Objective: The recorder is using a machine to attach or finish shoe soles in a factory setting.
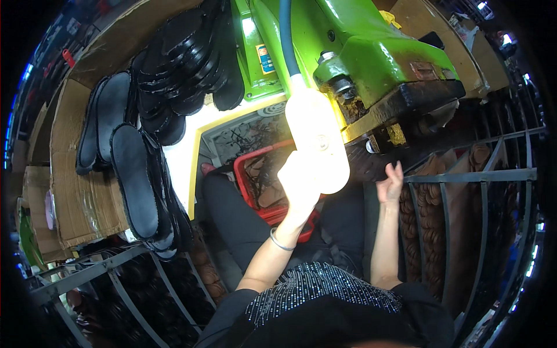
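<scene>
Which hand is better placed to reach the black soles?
Probably the left hand: it is nearer the black soles, though glare hides its grip; the right hand is farther off.

This is looking like a workshop or factory floor where footwear parts are being worked. A heavy green machine (371,61), greasy around its head, is standing over the workplace, and a glaring lamp (319,130) is hanging beside it. Black shoe soles (134,180) are leaning in stacks against a cardboard box (87,217). Metal racks (481,176) are lining both sides, the right one carrying piles of brown pieces (428,200) (also sole-like, though small here). Below, dark scraps (255,130) are lying near a red basket (238,168).
</scene>
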{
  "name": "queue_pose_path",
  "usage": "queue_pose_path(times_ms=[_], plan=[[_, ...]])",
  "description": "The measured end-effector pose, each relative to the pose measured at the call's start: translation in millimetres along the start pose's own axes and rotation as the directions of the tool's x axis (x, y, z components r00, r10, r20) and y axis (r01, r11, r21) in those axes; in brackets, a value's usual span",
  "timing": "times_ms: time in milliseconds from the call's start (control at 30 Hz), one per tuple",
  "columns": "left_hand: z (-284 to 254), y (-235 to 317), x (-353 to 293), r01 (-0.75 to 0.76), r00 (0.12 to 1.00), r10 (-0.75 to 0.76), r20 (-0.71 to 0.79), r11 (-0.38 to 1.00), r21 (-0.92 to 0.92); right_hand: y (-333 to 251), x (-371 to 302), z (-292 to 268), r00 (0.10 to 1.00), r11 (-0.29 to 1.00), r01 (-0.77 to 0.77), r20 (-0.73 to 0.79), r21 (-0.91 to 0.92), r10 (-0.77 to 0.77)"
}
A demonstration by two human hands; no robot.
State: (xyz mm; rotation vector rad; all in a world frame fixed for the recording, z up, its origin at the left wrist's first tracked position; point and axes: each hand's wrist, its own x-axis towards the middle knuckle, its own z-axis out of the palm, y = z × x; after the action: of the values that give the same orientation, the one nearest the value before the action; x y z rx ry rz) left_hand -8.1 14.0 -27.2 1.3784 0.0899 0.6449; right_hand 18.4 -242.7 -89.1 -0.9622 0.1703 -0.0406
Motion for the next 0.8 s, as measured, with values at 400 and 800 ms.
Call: queue_pose_path(times_ms=[400, 800], plan=[[-53, 48, 22, 0.032, 0.998, -0.039, 0.046, 0.989, 0.145, -84, 42, 116, 0.956, 0.896, 0.235, 0.254, -0.378, -0.143], [-163, -1, 15, 0.414, 0.899, -0.439, -0.006, 0.852, -0.320, -30, -6, 159, 0.902, 0.865, 0.247, 0.429, -0.437, -0.041]])
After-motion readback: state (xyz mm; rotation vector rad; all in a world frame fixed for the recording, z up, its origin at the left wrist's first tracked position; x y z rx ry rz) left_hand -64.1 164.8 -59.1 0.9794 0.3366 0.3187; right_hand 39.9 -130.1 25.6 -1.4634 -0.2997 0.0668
